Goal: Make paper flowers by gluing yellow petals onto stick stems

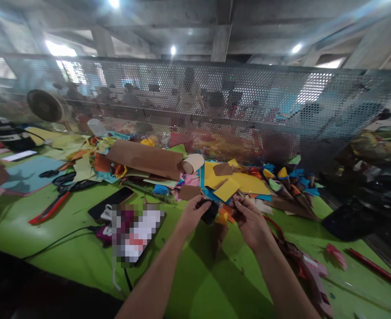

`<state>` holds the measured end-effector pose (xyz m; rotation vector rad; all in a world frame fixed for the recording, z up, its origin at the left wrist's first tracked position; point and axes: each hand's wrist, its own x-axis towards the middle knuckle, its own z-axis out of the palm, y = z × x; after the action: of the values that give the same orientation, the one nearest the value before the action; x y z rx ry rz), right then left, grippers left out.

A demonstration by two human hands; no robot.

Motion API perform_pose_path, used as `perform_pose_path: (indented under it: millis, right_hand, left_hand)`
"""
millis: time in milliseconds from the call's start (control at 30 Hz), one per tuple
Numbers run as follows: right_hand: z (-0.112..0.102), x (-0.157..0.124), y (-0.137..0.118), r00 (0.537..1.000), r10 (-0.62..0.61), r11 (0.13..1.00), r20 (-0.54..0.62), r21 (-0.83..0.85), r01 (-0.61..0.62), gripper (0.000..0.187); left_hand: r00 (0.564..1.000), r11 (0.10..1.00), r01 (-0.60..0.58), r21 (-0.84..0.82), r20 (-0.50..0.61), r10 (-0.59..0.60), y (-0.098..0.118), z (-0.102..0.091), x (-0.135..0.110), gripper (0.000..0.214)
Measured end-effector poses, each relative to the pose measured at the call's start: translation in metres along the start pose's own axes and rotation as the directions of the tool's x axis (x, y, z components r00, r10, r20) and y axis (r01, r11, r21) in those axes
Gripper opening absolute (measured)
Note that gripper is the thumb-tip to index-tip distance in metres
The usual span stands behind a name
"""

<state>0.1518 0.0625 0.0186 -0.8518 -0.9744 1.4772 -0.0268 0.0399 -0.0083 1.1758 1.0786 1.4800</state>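
Observation:
In the middle of the head view my left hand [193, 215] is closed, thumb and fingers pinching a small black object [210, 212] whose kind I cannot make out. Facing it, my right hand [251, 223] has its fingertips pressed together; what they hold, if anything, is too small to name. Between the two hands is an orange paper piece [227, 213], with a brown paper cone [219, 235] pointing down below it. Just beyond my fingers lie a yellow paper sheet [227, 190] and a brown paper piece [190, 192].
A pink glue gun [315, 274] and a red pen [374, 266] lie right. Left are a black phone [112, 203], scissors [64, 179] and a red cutter [49, 212]. Paper flowers [295, 181], a brown roll [145, 158] and a perforated metal screen [195, 102] stand behind.

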Motion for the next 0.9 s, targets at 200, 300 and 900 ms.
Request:
perform_pose_path:
  millis: [200, 300, 900]
  right_hand:
    - [0.0029, -0.0049, -0.0026, 0.999, -0.042, 0.997, 0.014, -0.060, 0.043, 0.029]
    - [0.0048, -0.0068, 0.0005, 0.998, -0.047, 0.991, 0.029, -0.120, 0.051, 0.032]
    - [0.0055, -0.0073, 0.0036, 0.990, -0.102, 0.923, 0.092, -0.363, 0.129, 0.031]
  left_hand:
    - [0.999, 1.000, 0.010, 0.008, 0.031, -0.010, 0.0006, 0.0011, -0.0010, 0.032]
    - [0.999, 1.000, 0.012, 0.014, 0.051, -0.012, -0.0016, 0.0005, -0.0012, 0.033]
    - [0.997, 0.997, -0.046, -0.059, 0.067, 0.050, -0.0021, 0.0013, -0.0020, 0.027]
